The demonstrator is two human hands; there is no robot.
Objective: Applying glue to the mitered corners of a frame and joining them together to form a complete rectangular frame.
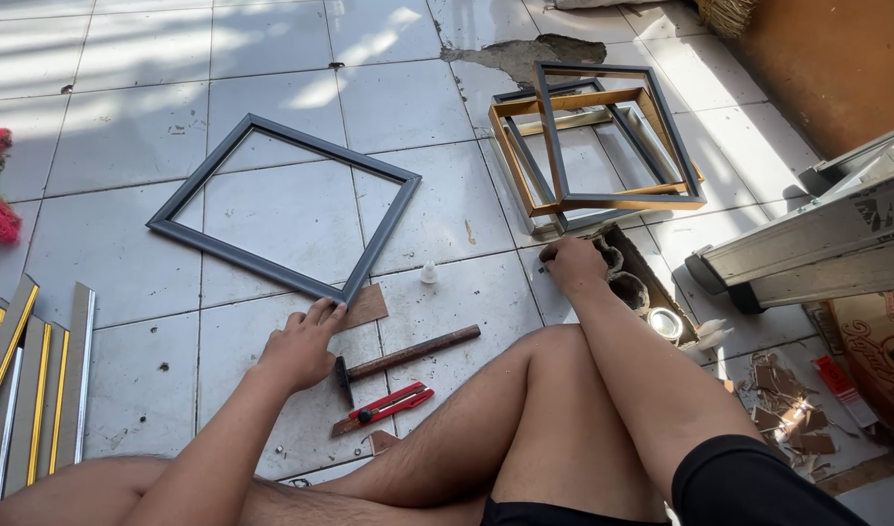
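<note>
1. Head view, left hand: it lies palm down on the floor tiles, fingers loosely spread, their tips pressing the near corner of the grey frame. It grips nothing. The frame lies flat, turned like a diamond, left of centre.

2. Head view, right hand: fingers curled down into the far end of a narrow box of small pots — what they have hold of, if anything, cannot be told. The box sits right of centre, just near the stack of frames.

3. Tools: a hammer and a red cutter lie on the floor just near the left hand, untouched. A brown card scrap touches the pressed corner; a small white cap lies close by.

4. Judgement on method: keep the left fingertips bearing squarely on the corner so the joint stays flat and closed — the frame appears free to slide on smooth tile.

5. Judgement on the right hand: pick out of the box by feel, slowly, so the pots are not tipped.
</note>
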